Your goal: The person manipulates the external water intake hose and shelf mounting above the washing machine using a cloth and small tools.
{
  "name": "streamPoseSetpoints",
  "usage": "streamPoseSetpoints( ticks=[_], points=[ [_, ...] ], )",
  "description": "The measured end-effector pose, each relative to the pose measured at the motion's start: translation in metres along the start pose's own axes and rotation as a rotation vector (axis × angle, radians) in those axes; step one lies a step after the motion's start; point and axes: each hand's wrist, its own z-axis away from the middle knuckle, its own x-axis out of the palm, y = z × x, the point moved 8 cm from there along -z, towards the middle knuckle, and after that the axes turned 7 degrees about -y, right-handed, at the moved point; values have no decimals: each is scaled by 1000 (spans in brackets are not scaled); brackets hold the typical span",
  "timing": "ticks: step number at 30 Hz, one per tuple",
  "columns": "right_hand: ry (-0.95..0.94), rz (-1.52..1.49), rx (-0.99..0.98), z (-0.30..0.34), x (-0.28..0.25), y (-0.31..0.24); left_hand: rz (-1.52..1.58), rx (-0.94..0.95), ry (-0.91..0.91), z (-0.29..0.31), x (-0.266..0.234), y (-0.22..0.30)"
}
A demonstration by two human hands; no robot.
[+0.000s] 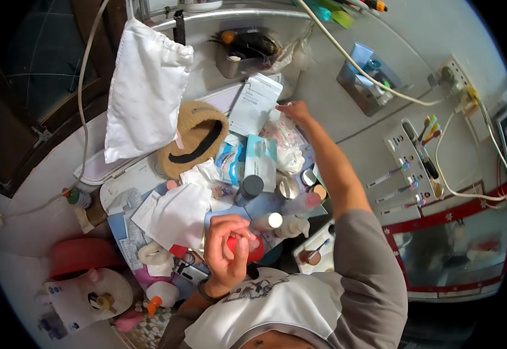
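- Left hand (228,253), lower centre: fingers half-curled beside a red container (254,250); cannot tell whether gripping.
- Right hand (296,110), upper centre: at the top of a plastic bag (282,136), grip unclear; white box (255,104) just left.

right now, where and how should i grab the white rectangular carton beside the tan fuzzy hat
Probably pinch the white rectangular carton across its far end, coming from the right, where your right hand is. Its long shape slants away, that end jutting past the tan fuzzy hat; the crinkled translucent plastic bag crowds its near right.
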Motion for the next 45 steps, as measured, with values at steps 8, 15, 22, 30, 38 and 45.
streamPoseSetpoints(
  ticks=[8, 15, 22, 30, 38, 45],
  points=[
    [47, -710, 142, -47, 59, 20, -96, -108, 137, 11, -34, -22],
    [137, -844, 84, -8, 8, 15, -215, -125, -12, 9, -12, -25],
    [293, -784, 115, 90, -70, 22, -191, -112, -221, 8, 40, -29],
    [238, -908, -108, 160, -77, 52, -157, -112, -354, 35, 92, -24],
    [303, -725, -240, 341, -107, 32, -185, -189, -320, 64, 105, -36],
    [228, -962, -191, 483, -121, 60, -184, -205, -182, 92, 140, -25]
  ],
)
